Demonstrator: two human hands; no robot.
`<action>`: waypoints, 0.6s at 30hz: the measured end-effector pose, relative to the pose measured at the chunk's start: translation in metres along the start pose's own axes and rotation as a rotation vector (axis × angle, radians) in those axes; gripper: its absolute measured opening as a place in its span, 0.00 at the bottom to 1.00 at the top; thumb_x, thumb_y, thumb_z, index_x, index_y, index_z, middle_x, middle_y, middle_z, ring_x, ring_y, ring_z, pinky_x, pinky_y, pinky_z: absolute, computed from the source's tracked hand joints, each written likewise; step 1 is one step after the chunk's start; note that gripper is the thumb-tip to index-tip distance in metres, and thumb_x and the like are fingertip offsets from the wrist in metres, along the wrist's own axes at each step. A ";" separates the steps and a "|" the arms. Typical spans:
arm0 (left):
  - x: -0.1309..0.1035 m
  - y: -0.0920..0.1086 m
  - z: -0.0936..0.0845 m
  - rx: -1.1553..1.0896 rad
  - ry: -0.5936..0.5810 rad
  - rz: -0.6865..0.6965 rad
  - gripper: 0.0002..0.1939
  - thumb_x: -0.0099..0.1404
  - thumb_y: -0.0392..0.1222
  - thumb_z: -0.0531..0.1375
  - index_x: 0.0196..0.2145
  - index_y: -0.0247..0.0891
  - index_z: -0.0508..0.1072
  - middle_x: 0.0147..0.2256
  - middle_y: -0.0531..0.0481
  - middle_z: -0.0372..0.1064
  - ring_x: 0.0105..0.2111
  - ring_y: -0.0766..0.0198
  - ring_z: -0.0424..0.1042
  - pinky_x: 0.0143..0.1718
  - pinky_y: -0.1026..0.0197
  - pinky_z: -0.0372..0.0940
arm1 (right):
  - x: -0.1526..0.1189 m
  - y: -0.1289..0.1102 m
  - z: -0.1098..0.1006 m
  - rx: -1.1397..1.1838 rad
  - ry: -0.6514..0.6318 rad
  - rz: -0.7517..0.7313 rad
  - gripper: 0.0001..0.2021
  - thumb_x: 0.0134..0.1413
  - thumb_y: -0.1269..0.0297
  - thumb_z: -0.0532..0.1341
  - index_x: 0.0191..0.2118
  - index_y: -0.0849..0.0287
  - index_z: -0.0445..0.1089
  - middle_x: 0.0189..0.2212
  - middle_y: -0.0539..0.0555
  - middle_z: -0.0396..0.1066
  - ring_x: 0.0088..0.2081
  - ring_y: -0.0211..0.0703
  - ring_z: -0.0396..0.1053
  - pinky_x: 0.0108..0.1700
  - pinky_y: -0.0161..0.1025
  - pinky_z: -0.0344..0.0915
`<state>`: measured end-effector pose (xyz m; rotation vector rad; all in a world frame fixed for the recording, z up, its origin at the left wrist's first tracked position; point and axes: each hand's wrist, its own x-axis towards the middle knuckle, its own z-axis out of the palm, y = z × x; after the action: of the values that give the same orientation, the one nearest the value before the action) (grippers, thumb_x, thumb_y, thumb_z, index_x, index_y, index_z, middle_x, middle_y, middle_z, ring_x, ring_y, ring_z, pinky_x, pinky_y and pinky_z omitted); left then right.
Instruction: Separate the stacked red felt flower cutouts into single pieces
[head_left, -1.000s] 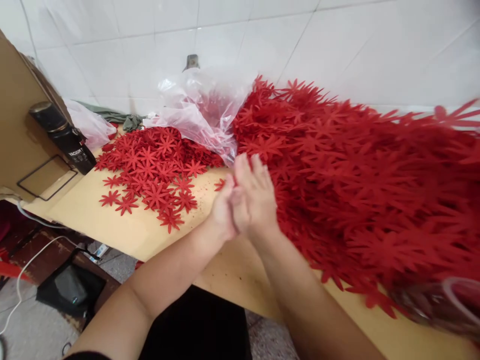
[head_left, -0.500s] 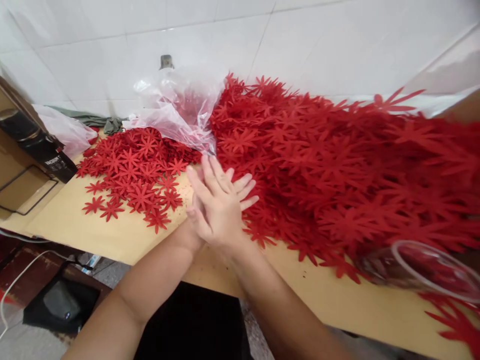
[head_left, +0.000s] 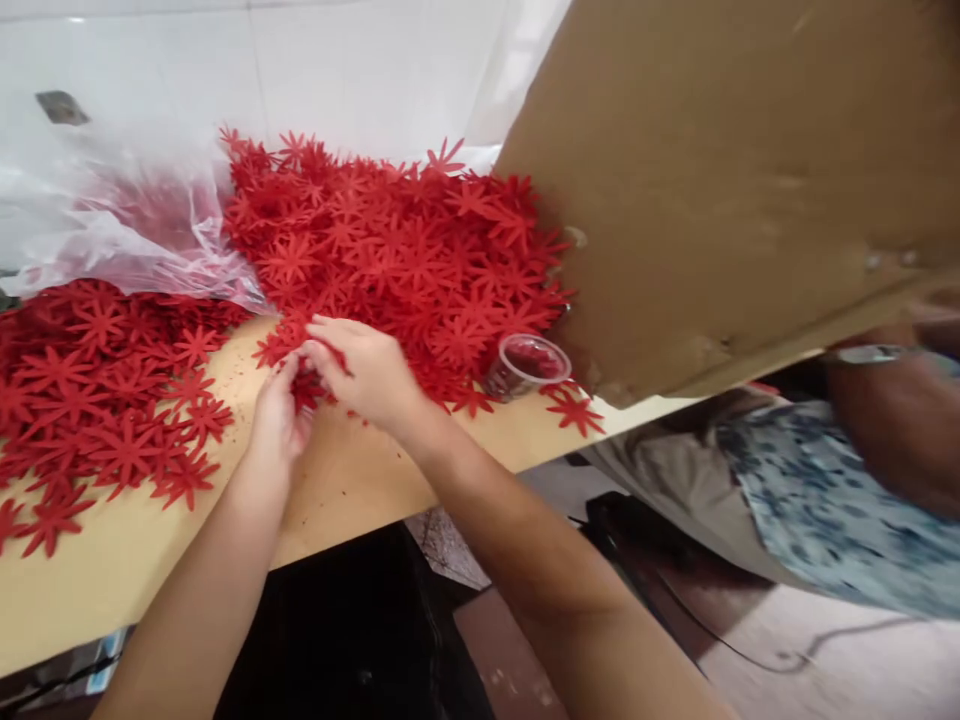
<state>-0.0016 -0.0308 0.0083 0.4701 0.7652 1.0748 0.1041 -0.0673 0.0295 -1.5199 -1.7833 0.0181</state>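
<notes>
Near the front of the big heap of red flower-shaped cutouts (head_left: 405, 250), my left hand (head_left: 279, 412) and my right hand (head_left: 364, 368) meet at their curled fingertips. Both hands are closed. Red shows between them, but whether they hold a cutout or it lies behind is unclear. To the left is a lower pile of the same cutouts (head_left: 97, 390). A clear plastic bag (head_left: 142, 235) lies behind and between the two piles.
A clear plastic cup (head_left: 534, 360) stands at the heap's right front, with a loose cutout (head_left: 574, 410) beside it. A large cardboard panel (head_left: 720, 180) rises at the right. Beyond it are a person's arm and patterned clothing (head_left: 840, 500). A white tiled wall (head_left: 360, 70) is behind.
The view has swung right, bringing the cardboard panel and the other person into sight. My hands have gone from palms pressed together with fingers spread to curled fingers meeting at the tips.
</notes>
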 end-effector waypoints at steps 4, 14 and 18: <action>0.002 0.008 -0.002 -0.075 0.030 -0.078 0.15 0.66 0.38 0.46 0.27 0.35 0.68 0.18 0.54 0.66 0.20 0.70 0.69 0.24 0.69 0.65 | -0.035 0.025 -0.086 -0.228 0.096 0.302 0.20 0.57 0.52 0.49 0.37 0.59 0.73 0.32 0.55 0.76 0.34 0.43 0.72 0.37 0.39 0.66; 0.009 0.005 -0.007 -0.109 -0.013 -0.138 0.16 0.65 0.45 0.47 0.29 0.35 0.69 0.21 0.50 0.68 0.26 0.66 0.72 0.31 0.63 0.68 | -0.063 0.100 -0.113 -0.836 -0.521 0.384 0.20 0.49 0.47 0.54 0.23 0.58 0.71 0.22 0.56 0.70 0.27 0.44 0.67 0.29 0.39 0.58; 0.011 0.007 -0.010 -0.146 -0.023 -0.145 0.16 0.65 0.44 0.47 0.30 0.34 0.70 0.21 0.49 0.68 0.26 0.65 0.72 0.31 0.63 0.68 | -0.060 0.094 -0.126 -0.727 -0.500 0.439 0.17 0.49 0.50 0.55 0.26 0.57 0.73 0.22 0.55 0.72 0.24 0.43 0.66 0.28 0.40 0.58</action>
<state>-0.0100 -0.0186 0.0032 0.2980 0.6847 0.9807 0.2513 -0.1483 0.0410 -2.5981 -1.8900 -0.0420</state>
